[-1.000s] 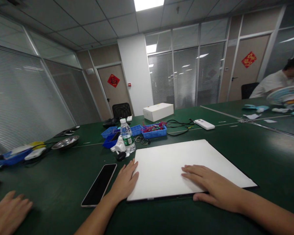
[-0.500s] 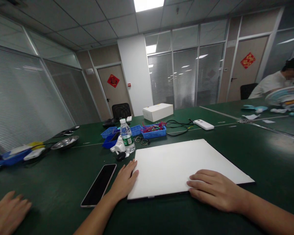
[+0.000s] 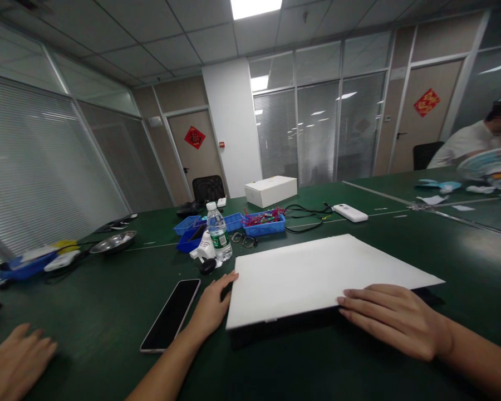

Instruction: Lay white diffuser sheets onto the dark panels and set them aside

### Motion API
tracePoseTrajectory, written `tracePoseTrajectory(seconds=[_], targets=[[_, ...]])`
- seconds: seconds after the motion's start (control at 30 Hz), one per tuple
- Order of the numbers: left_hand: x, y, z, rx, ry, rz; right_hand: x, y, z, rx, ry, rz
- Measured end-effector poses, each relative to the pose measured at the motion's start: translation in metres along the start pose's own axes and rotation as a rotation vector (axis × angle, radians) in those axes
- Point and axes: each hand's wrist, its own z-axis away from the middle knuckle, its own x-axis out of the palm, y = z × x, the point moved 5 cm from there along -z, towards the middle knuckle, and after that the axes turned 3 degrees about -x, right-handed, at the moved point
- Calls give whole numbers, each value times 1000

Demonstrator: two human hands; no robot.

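Observation:
A large white flat board (image 3: 300, 273) is raised off the green table along its near side, tilted, with dark area showing beneath its front edge. Whether that dark area is part of it or shadow I cannot tell. My left hand (image 3: 211, 306) holds its left edge, thumb and forefinger against the side. At the front edge toward the right, my right hand (image 3: 394, 317) grips it with the fingers together on top; its thumb is hidden. Just left of my left forearm lies a smartphone (image 3: 171, 316) with a dark screen.
Another person's hand (image 3: 19, 359) rests at the far left. Beyond the board stand a water bottle (image 3: 219, 236), eyeglasses (image 3: 244, 239), a blue tray (image 3: 264, 227) of coloured wires, a white box (image 3: 271, 191) and a white device (image 3: 349, 213). A person sits behind a fan (image 3: 490, 167) at right.
The board's near side has risen from the table and shifted slightly right. My right hand has moved right along the front edge, and my left hand stays by the left edge.

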Motion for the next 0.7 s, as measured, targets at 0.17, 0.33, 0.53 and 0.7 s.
tracePoseTrajectory(seconds=[0.17,0.33,0.53,0.7], targets=[[0,0,1,55,35,32,1,5,12,14,-46,40],[1,3,5,103,59,3,1,10,22,83,-61,46],[-4,13,9,134,108,-167,4,13,28,97,-41,2],[-6,28,16,182,196,-251,9,14,17,126,39,15]])
